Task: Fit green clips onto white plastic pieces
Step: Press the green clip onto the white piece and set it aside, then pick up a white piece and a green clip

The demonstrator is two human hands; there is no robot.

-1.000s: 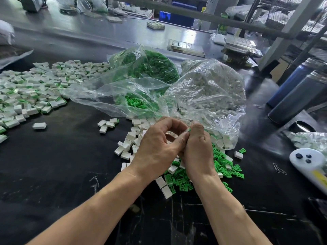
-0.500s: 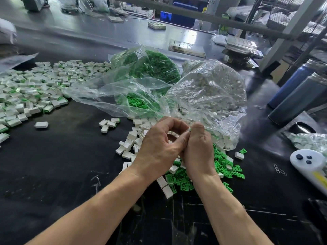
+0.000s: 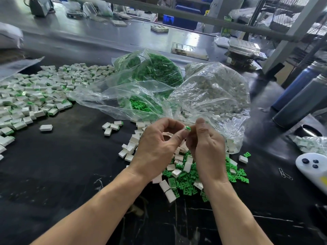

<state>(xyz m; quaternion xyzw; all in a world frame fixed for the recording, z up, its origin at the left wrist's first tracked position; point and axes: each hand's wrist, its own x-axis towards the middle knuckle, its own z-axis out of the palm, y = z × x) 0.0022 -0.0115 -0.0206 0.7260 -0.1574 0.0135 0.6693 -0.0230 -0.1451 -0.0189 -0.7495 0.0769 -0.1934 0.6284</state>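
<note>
My left hand [image 3: 155, 147] and my right hand [image 3: 207, 147] meet above the black table, fingers curled. Between their fingertips sits a small white plastic piece with a green clip [image 3: 187, 128] on it; my left thumb and forefinger pinch it, and my right fingers touch it from the other side. Under the hands lie loose green clips [image 3: 235, 175] and loose white pieces [image 3: 131, 147]. A clear bag of green clips [image 3: 155, 71] and a clear bag of white pieces [image 3: 215, 89] lie open just behind.
A wide heap of white pieces with green clips fitted [image 3: 31, 96] covers the table's left side. Two dark bottles [image 3: 300, 98] lie at the right. A white controller [image 3: 313, 167] and paper clips [image 3: 284, 174] sit near the right edge. A metal frame [image 3: 177, 11] crosses the back.
The hands have drawn slightly apart and the piece with its green clip now shows between the fingertips, held by the left hand. Before, the fingers were pressed together over it.
</note>
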